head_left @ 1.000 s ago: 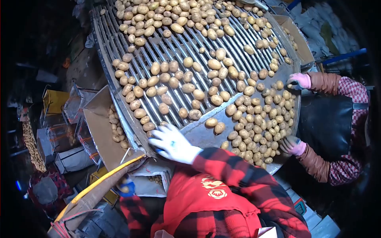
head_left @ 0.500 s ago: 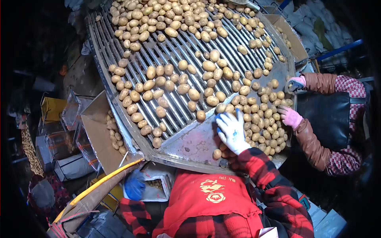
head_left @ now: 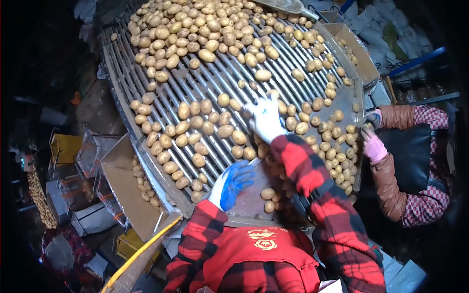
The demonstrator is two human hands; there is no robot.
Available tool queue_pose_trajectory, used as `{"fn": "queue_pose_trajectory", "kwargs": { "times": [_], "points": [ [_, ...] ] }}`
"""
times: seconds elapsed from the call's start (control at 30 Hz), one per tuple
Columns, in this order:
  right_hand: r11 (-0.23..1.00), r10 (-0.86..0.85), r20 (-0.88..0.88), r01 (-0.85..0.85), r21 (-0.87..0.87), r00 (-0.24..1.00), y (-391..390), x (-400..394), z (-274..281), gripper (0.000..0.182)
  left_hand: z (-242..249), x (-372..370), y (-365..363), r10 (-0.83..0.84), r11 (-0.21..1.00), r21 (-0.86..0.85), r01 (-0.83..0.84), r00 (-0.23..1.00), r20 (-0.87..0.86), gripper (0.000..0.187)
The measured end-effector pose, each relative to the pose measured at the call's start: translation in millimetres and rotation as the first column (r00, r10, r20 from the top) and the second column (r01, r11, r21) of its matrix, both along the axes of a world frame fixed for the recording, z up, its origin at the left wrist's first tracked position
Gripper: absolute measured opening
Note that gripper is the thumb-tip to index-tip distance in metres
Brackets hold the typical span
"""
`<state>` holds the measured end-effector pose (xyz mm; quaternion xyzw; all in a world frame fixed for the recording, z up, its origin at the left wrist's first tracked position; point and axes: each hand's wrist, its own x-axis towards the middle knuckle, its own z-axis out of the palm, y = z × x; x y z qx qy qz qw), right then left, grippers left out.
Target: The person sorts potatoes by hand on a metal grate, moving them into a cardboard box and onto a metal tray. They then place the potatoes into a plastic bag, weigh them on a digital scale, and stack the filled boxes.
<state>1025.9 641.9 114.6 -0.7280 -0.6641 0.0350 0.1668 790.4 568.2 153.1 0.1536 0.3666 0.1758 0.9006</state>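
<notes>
My right hand (head_left: 267,119), in a white glove with blue marks, reaches over the metal bars of the sorting table (head_left: 234,105). Its fingers are spread among potatoes (head_left: 239,137); some lie hidden under the hand and sleeve. My left hand (head_left: 233,184), in a white glove with a blue palm, is at the table's near edge, fingers extended and nothing held. Close to its fingertips lie a few potatoes on the bars. Between my arms, a few more potatoes (head_left: 268,194) rest on the flat metal plate (head_left: 244,207).
A big potato heap (head_left: 195,27) covers the far bars, with a metal scoop (head_left: 288,6) behind it. At right, a co-worker's gloved hand (head_left: 374,148) is near piled potatoes (head_left: 342,161). Cardboard boxes (head_left: 119,168) flank the table; a yellow-edged strip (head_left: 141,254) runs at lower left.
My left hand has come up from beside the table to its near edge. My right hand has moved from the plate's potatoes farther out over the bars. The co-worker's hands have drawn closer together.
</notes>
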Motion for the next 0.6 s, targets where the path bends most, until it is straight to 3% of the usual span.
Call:
{"fn": "queue_pose_trajectory", "kwargs": {
  "times": [0.07, 0.1, 0.13, 0.17, 0.2, 0.23, 0.27, 0.3, 0.33, 0.37, 0.4, 0.47, 0.5, 0.53, 0.6],
  "points": [
    [0.986, 0.043, -0.127, -0.021, 0.163, 0.991, -39.4, -17.3, 31.1, 0.035, -1.7, 8.7, 9.6, 0.124, 0.992, -0.040, -0.122, 0.991, 0.049, 0.051],
    [0.989, 0.111, -0.220, -0.086, 0.121, 0.969, -56.7, -24.0, 25.4, 0.035, -15.2, 11.4, 11.3, 0.121, 0.992, -0.045, -0.119, 0.992, 0.046, 0.051],
    [0.962, 0.264, -0.330, -0.224, 0.154, 0.906, -74.3, -33.1, 36.5, 0.035, -35.0, 13.1, 12.8, 0.096, 0.990, 0.094, -0.102, 0.993, 0.069, 0.049],
    [0.960, 0.276, -0.316, -0.246, 0.131, 0.908, -76.5, -29.8, 45.9, 0.035, -42.0, 16.1, 17.3, 0.061, 0.969, 0.236, -0.080, 0.994, 0.089, 0.048],
    [0.957, 0.288, -0.301, -0.268, 0.108, 0.909, -79.9, -24.7, 50.4, 0.035, -48.1, 17.2, 20.9, 0.081, 0.989, 0.120, -0.092, 0.992, 0.095, 0.040],
    [0.996, 0.072, -0.261, -0.081, -0.025, 0.963, -71.4, -10.7, 46.3, 0.038, -41.9, 19.0, 20.3, 0.206, 0.962, -0.199, -0.185, 0.974, 0.092, 0.041],
    [0.982, -0.142, -0.193, 0.114, -0.148, 0.971, -56.0, 8.4, 38.2, 0.041, -35.0, 20.7, 19.0, 0.325, 0.829, -0.495, -0.261, 0.945, 0.047, 0.042],
    [0.946, -0.299, 0.002, 0.297, 0.132, 0.954, -48.6, 22.5, 19.5, 0.050, -40.7, 20.0, 15.4, 0.315, 0.831, -0.496, -0.254, 0.948, 0.042, 0.042],
    [0.926, -0.363, 0.109, 0.344, 0.156, 0.926, -44.0, 38.1, -18.3, 0.054, -51.0, 17.7, 9.8, 0.245, 0.869, -0.460, -0.184, 0.967, 0.076, 0.046],
    [0.911, -0.403, 0.166, 0.412, -0.022, 0.900, -31.3, 42.3, -17.3, 0.053, -56.5, 17.4, 7.0, 0.170, 0.901, -0.420, -0.110, 0.979, 0.109, 0.050],
    [0.931, -0.333, 0.261, 0.360, -0.064, 0.906, -22.9, 51.6, -31.5, 0.050, -52.2, 20.1, 5.3, 0.159, 0.903, -0.417, -0.102, 0.982, 0.105, 0.050],
    [0.910, -0.241, 0.170, 0.283, -0.302, 0.956, -18.9, 49.7, 3.0, 0.045, -33.8, 23.3, -0.5, 0.004, 0.965, -0.262, 0.020, 0.996, 0.088, 0.058],
    [0.979, -0.198, 0.097, 0.202, -0.031, 0.975, -34.1, 46.6, -5.8, 0.037, -27.4, 22.0, 0.7, 0.047, 0.940, -0.341, 0.025, 0.978, 0.202, 0.068],
    [0.975, -0.194, 0.026, 0.190, 0.110, 0.981, -44.2, 38.1, -1.0, 0.035, -27.3, 20.0, 2.0, 0.059, 0.940, -0.341, 0.012, 0.979, 0.197, 0.068],
    [0.981, -0.148, -0.235, 0.173, 0.088, 0.961, -78.8, 6.5, 18.4, 0.038, -29.0, 13.0, 0.1, 0.083, 0.941, -0.333, 0.056, 0.918, 0.387, 0.077]
  ]
}}
